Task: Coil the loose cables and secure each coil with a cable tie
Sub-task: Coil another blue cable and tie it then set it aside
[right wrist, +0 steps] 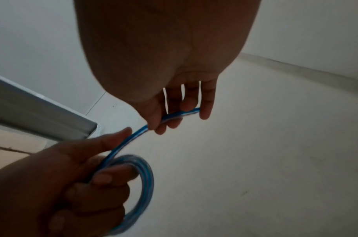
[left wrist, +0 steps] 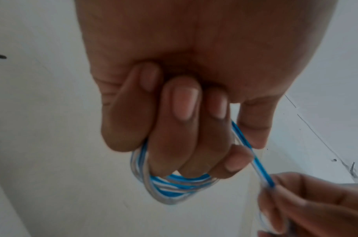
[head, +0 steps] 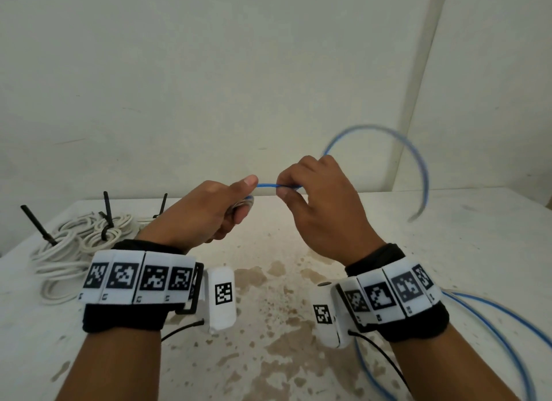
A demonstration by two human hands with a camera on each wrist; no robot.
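Blue cable: short straight run spans the gap between both hands at frame centre, above the table; blue with a pale stripe.
Coil: several small turns of the blue cable, looped round the curled fingers of the left hand; lower centre of the left wrist view.
Left hand: clenched round the coil, thumb laid over the strand where it leaves the fist.
Right hand: pinches the strand between thumb and fingertips, just right of the left thumb.
Free length: arcs up and over from the right hand toward the upper right, motion-blurred; more blue loops lie at the lower right edge of the head view.
White cable coils: heaped at the left edge of the table, well apart from the hands.
Black cable ties: wrapped on the white coils, tails sticking upward.
Table: white top, brown stains in the lower centre.
Wrist bands: black, carrying white marker tiles, one on each wrist.
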